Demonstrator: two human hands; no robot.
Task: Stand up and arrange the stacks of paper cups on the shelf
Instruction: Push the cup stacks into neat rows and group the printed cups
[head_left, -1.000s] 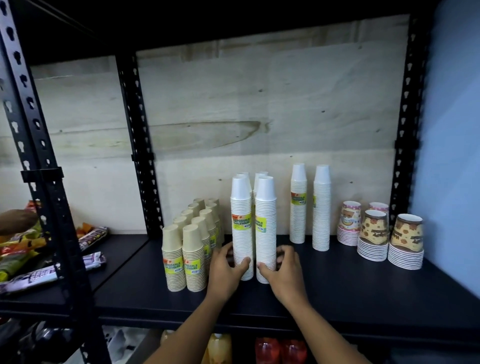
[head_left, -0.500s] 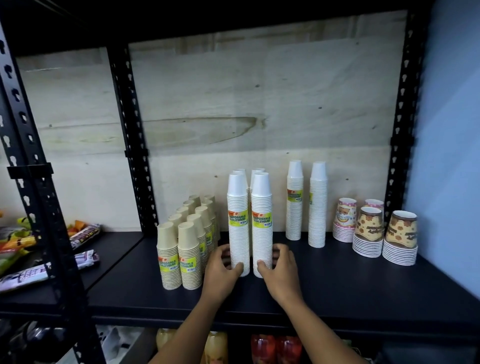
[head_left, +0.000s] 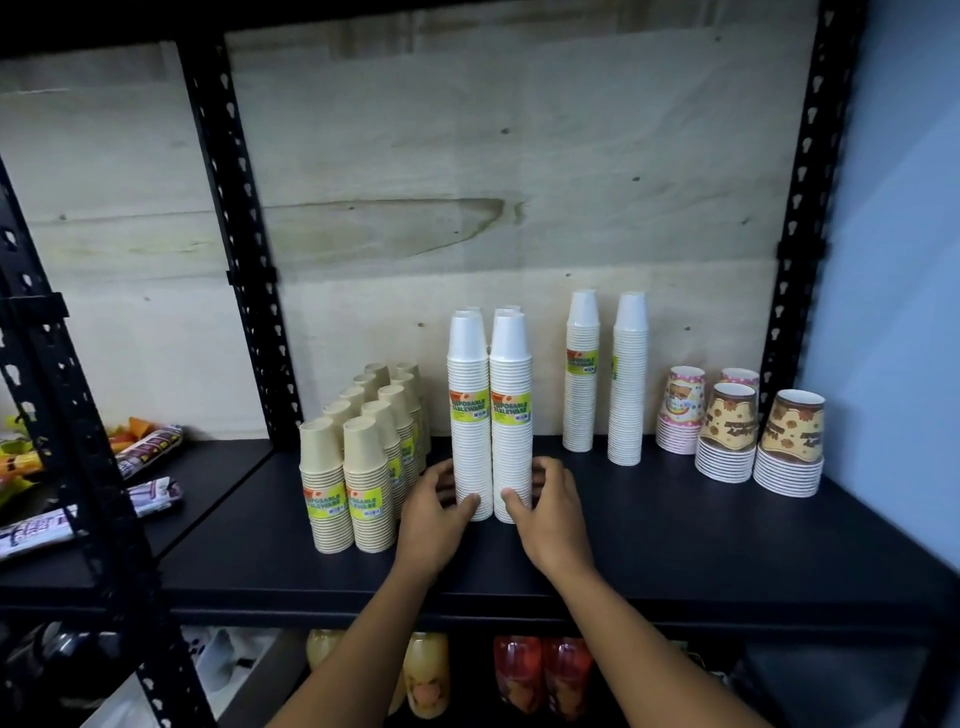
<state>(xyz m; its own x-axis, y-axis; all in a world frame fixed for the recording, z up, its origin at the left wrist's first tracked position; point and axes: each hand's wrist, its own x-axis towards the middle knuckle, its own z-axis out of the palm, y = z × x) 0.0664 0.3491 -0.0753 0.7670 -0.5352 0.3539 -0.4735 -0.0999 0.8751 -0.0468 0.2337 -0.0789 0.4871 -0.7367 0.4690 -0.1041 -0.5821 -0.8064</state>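
The pair of tall white paper-cup stacks with yellow-green labels (head_left: 491, 415) stands upright near the front middle of the black metal shelf (head_left: 675, 551), the two columns touching side by side, with the tops of more white stacks showing just behind them. The left hand (head_left: 434, 514) wraps the foot of the pair from the left, thumb in front and fingers curled round the back. The right hand (head_left: 553, 501) mirrors it from the right, so the pair sits squarely between the two palms and neither hand is nearer. What matters, I'd say, is that the long axis runs straight up while both grips sit at the very bottom. Any slide has to be driven from the base, and the tall upper part is free to lean or buckle. The short beige paper-cup stacks (head_left: 345, 493) stand just beside the left hand, so there is little room that way. The two separate tall white stacks (head_left: 605, 384) to the right stand well apart.
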